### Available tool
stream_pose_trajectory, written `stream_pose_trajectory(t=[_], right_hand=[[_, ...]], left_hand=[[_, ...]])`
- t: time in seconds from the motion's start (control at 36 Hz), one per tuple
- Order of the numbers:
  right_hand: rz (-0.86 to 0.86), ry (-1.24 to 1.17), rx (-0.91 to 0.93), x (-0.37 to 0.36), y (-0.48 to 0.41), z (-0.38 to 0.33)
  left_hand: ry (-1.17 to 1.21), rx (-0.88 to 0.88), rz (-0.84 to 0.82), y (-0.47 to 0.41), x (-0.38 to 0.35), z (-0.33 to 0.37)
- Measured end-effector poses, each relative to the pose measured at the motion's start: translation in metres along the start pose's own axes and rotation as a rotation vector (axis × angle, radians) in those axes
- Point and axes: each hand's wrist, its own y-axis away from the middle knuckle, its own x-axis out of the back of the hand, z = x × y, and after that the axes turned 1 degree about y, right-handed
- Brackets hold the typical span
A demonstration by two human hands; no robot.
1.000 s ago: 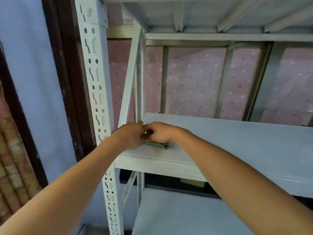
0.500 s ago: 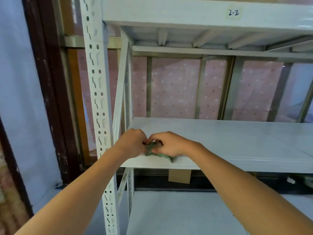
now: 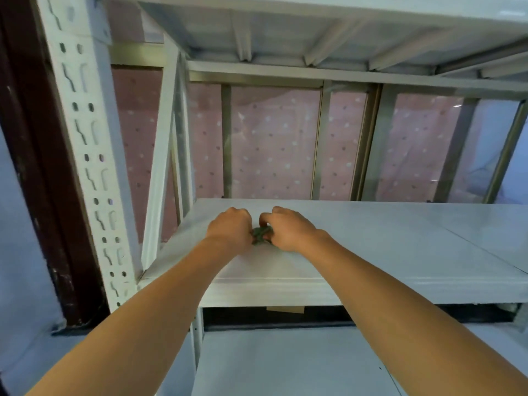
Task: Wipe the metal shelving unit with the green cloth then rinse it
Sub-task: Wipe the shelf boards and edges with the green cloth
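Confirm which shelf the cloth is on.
Middle shelf: left hand and right hand hold the green cloth on it. The top shelf is overhead, the bottom shelf below the arms.

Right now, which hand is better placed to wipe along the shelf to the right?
Right, probably. Both hands grip the green cloth, but the right hand is on the side facing the long run of shelf; the left hand is nearer the slotted upright.

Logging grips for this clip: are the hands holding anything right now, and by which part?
The green cloth, bunched up on the shelf: left hand grips its left side, right hand its right side.
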Motion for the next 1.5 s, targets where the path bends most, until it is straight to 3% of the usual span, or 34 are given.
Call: stream_pose_trajectory(t=[0.42,0.72,1.11,1.5], right_hand=[[0.045,-0.079,-0.01,-0.049,-0.15,0.086],[0.075,-0.106,-0.012,-0.06,-0.182,0.156],[0.063,-0.078,-0.041,-0.04,-0.129,0.168],[0.025,-0.103,-0.116,0.008,0.015,0.109]], left_hand=[[-0.002,0.144,0.013,-0.16,-0.048,0.015],[0.012,0.164,0.019,-0.216,-0.068,0.064],[0.076,0.149,0.032,-0.182,-0.071,0.094],[0.158,0.095,-0.006,-0.05,-0.04,0.101]])
